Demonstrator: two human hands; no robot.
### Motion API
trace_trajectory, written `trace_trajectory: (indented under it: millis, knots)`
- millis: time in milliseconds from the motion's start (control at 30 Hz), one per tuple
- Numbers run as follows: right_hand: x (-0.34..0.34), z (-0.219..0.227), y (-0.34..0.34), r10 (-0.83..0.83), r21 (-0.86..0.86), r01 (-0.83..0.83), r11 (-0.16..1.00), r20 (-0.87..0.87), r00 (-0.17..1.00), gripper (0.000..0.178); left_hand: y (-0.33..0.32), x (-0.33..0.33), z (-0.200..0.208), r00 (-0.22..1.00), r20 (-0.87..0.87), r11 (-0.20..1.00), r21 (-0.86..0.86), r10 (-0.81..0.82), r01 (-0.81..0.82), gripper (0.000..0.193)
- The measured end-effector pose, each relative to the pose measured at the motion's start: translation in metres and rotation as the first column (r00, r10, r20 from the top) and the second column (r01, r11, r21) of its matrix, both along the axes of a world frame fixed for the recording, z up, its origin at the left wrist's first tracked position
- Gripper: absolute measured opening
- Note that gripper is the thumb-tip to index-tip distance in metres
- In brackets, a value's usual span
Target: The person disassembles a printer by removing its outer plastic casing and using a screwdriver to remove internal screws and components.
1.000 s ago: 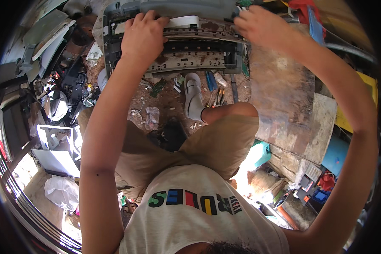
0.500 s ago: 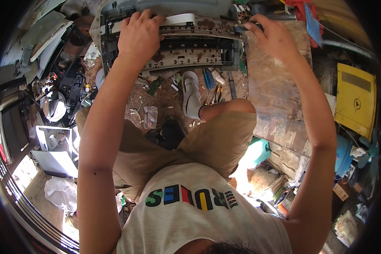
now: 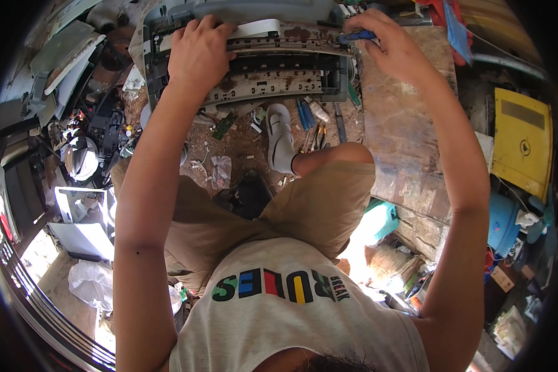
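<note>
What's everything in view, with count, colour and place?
Opened machine: 1, grey, top centre
Flat strip: 1, white, on machine
Held tool: 1, blue, machine's right end
Loose tools: several, blue and orange, below machine
Circuit board: at least 1, green, below machine
Wooden board: 1, brown, right
Panel: 1, yellow, far right
Scrap panels: several, grey, upper left
Other scrap: uncountable, mixed, both sides
Shirt: 1, pale, lower centre
Shorts: 1, brown, centre
Left grip: 1, bare, on machine
Right grip: 1, bare, around held tool

Both your arms (image 3: 158,149) extended forward — left hand (image 3: 199,54) palm down, fingers bent; right hand (image 3: 397,48) palm inward, fingers curled toward the thumb (image 3: 373,49) — right elbow (image 3: 470,204) angled outward, left arm nearly straight.
</note>
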State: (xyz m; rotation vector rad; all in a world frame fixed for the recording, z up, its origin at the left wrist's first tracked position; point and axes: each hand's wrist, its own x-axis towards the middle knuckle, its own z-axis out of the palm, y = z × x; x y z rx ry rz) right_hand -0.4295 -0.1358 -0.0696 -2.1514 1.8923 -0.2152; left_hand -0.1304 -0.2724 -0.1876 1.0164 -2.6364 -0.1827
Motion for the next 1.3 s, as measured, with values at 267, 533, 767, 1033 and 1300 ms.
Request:
trace_trajectory:
  millis: [267,533,767,1033,1300]
  knots:
    - [0.002,-0.001,-0.001,0.024,-0.117,-0.048,0.992,-0.198,0.980,0.033,0.000,0.000,0.000,1.000,0.006,1.000,-0.005,0.002,-0.002,0.046]
    - [0.026,0.016,-0.008,-0.275,0.075,0.306,0.949,-0.272,0.922,0.028,-0.013,0.001,0.013,0.995,-0.096,0.990,0.137,-0.025,0.039,0.038]
    - [0.018,0.013,-0.006,0.037,-0.088,-0.063,0.994,-0.266,0.963,0.025,-0.018,0.005,0.007,0.982,-0.184,0.979,0.191,-0.035,0.070,0.037]
    - [-0.001,0.006,-0.007,0.132,-0.079,-0.153,0.985,-0.220,0.966,0.034,-0.011,0.001,0.013,0.989,-0.144,0.984,0.175,-0.019,0.044,0.036]
    - [0.012,0.013,-0.011,-0.026,0.027,0.035,0.999,-0.282,0.959,0.037,-0.023,0.005,-0.010,0.979,-0.182,0.994,0.043,-0.096,0.105,0.035]
